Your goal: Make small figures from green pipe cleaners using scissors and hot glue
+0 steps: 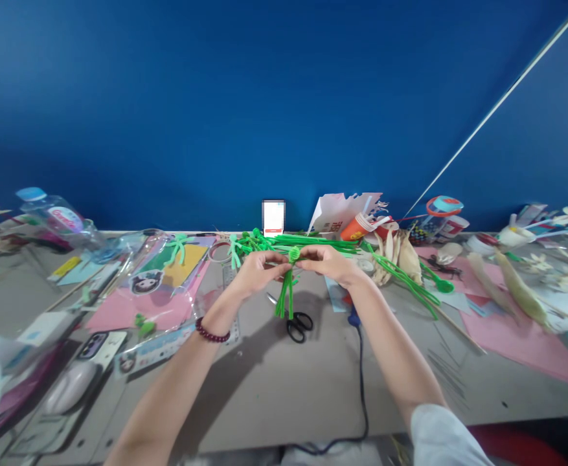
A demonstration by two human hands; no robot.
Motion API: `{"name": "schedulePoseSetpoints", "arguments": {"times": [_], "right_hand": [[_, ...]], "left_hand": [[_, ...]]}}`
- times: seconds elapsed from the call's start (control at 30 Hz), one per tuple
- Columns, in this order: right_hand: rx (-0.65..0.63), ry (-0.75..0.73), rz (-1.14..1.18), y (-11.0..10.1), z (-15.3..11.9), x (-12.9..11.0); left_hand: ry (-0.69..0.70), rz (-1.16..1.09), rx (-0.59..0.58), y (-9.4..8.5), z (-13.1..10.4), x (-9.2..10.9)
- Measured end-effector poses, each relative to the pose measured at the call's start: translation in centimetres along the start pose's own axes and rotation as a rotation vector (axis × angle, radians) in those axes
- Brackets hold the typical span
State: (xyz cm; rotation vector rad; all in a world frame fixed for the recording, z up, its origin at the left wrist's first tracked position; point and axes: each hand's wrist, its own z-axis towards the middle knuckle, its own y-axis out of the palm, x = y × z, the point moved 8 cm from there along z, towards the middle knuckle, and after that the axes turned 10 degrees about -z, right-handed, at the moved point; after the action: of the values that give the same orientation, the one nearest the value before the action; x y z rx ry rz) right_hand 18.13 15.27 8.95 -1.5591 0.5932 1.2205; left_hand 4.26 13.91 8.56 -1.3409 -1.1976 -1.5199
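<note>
Between my two hands hangs a green pipe-cleaner figure (287,294), with a coiled lighter-green head at the top and several long strands dangling below. My left hand (263,268) pinches it at the neck from the left, fingers closed. From the other side my right hand (326,262) also has its fingers closed at the neck, just under the coil. Fingertips hide the exact point of contact. Black-handled scissors (299,327) lie on the desk right below the dangling strands. Behind my hands is a pile of green pipe cleaners (313,243).
A lit phone (273,217) stands against the blue wall. To the left are pink sheets (118,310), a computer mouse (72,387) and a plastic bottle (53,210). A dark cable (363,382) runs over the front edge. Dried husks (410,255) and an orange cup (356,226) sit right.
</note>
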Motion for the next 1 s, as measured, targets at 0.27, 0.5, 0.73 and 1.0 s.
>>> {"name": "schedulePoseSetpoints", "arguments": {"times": [0.27,0.5,0.73,1.0], "right_hand": [[0.22,-0.035,-0.237,-0.3,-0.1,-0.6],[0.495,-0.168,-0.388,0.4,-1.4,-2.7],[0.683,-0.45,-0.779,1.7,-3.3,-5.6],[0.63,-0.554,-0.757,1.4,-3.0,-5.7]], "left_hand": [[0.143,0.16,0.082,-0.2,-0.3,1.1],[0.212,0.089,0.198,-1.2,0.0,0.8],[0.024,-0.328,0.125,-1.0,0.2,-0.6],[-0.094,-0.497,0.139,-1.3,0.3,-1.6]]}}
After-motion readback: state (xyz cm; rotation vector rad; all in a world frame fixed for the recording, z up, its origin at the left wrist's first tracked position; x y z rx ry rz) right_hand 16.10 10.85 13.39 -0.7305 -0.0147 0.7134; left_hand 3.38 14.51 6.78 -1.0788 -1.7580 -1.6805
